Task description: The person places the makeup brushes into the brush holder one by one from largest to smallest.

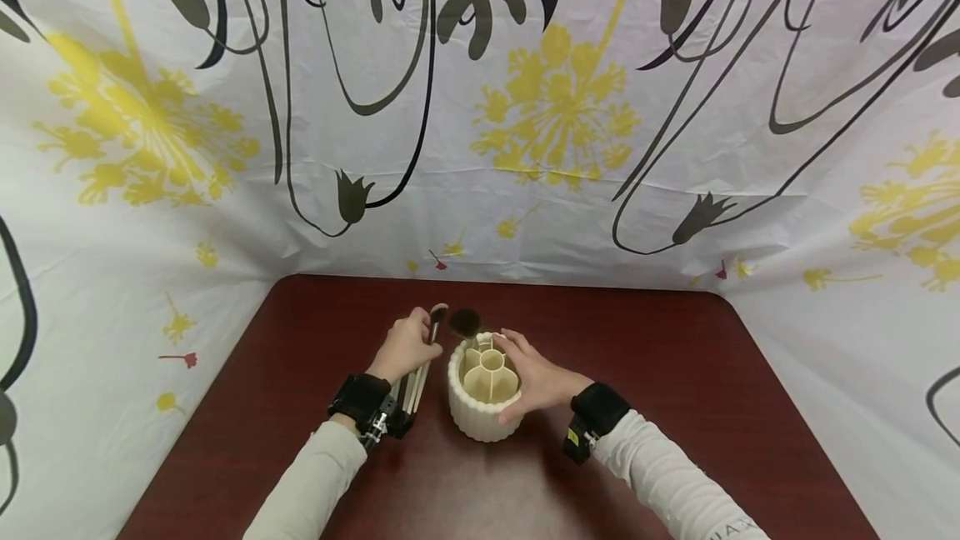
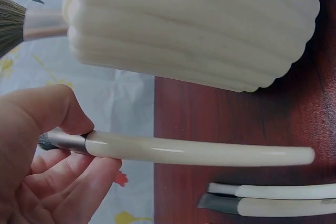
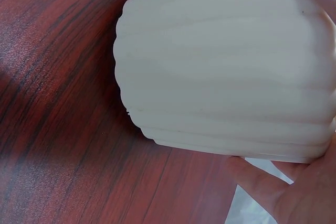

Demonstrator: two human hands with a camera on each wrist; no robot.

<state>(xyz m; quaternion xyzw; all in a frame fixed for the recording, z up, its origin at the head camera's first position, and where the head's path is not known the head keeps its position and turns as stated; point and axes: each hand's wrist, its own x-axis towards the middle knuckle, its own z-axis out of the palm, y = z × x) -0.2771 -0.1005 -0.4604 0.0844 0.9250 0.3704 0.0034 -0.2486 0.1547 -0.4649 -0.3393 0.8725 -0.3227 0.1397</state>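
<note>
Nearest are two pale sleeves, the left one (image 1: 307,477) and the right one (image 1: 663,469). On each wrist there is a black device, one at the left (image 1: 360,398) and one at the right (image 1: 600,409).

The left hand (image 1: 403,348) is beside the cup, at its left. Its thumb and fingers pinch a small brush (image 2: 205,151) at the metal collar, close to the dark bristles. The cream handle of this brush points down toward the table; if its end touches the wood, I cannot tell. Below the left hand, other brushes (image 2: 289,206) lie on the table, side by side; their exact number I cannot tell.

The right hand (image 1: 543,373) holds the cup (image 1: 482,421) from the right side, with the thumb apart from the fingers: the thumb is on the near wall, and the fingers reach to the far rim.

The cup is cream, ribbed and upright, with a divider (image 1: 492,359) inside, which has a round middle. At its far side stands a big brush (image 1: 465,322), bristles up; which compartment, I cannot tell.

Under all is the dark red table (image 1: 660,357), and behind it hangs a white cloth (image 1: 450,140) with yellow and gray flowers.
</note>
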